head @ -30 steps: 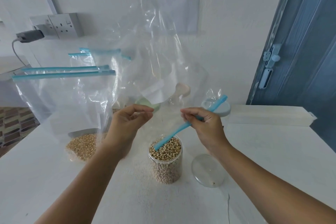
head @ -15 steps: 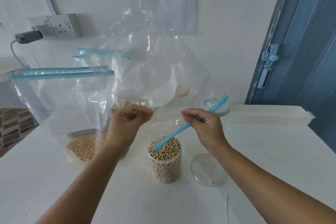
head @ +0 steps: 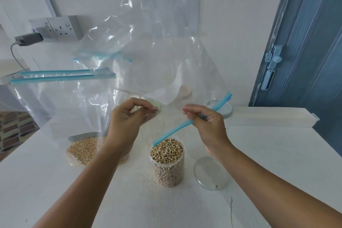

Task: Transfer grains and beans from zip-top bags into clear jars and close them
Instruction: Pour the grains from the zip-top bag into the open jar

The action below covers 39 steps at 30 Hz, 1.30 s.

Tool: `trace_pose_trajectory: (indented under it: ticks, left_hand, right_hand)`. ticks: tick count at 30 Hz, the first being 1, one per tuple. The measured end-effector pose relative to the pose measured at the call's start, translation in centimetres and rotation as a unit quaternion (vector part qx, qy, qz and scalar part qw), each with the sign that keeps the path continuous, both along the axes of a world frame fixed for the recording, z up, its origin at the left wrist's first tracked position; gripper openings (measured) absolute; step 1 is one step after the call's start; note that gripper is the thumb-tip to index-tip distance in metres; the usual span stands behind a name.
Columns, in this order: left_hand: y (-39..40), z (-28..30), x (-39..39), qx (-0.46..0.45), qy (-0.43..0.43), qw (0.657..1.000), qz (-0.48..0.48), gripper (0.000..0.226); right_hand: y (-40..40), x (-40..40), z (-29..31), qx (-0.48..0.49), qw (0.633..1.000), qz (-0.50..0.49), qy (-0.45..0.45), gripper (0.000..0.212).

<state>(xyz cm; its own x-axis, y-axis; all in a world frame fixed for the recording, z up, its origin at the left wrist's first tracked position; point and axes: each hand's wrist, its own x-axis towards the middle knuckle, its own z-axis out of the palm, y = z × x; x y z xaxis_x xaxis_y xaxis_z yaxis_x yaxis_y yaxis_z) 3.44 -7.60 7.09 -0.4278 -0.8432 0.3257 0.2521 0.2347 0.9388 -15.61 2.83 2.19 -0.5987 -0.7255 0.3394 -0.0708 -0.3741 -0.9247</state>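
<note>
- A white table (head: 277,163) fills the foreground, set against a white wall beside a blue door (head: 311,42).
- An empty clear zip-top bag (head: 157,52) is held upside down above the table, its blue zip strip (head: 187,126) hanging at the bottom, directly over the open jar.
- A second zip-top bag (head: 61,107) stands to the left, zip edge uppermost, with pale grains (head: 83,150) pooled in its base.
- The left hand (head: 127,122) pinches the clear plastic edge of the raised bag between thumb and fingertips.
- The right hand (head: 207,124) has its fingers curled around the blue zip strip, gripping it.
- A clear jar (head: 167,163), uncapped and filled to the brim with black-eyed beans (head: 166,152), stands between the two forearms.
- The jar's clear lid (head: 211,173) lies flat on the table just right of it, apart from the jar.
- A wall socket (head: 59,27) with a grey plug (head: 28,40) sits at upper left.
</note>
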Motion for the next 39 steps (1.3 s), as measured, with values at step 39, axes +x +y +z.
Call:
trace_pose_trajectory:
  ticks: [39]
  left_hand:
    - [-0.4, 0.2, 1.7, 0.084, -0.089, 0.992, 0.033, 0.067]
  right_hand:
    - [0.8, 1.0, 1.0, 0.108, 0.993, -0.015, -0.032, 0.027]
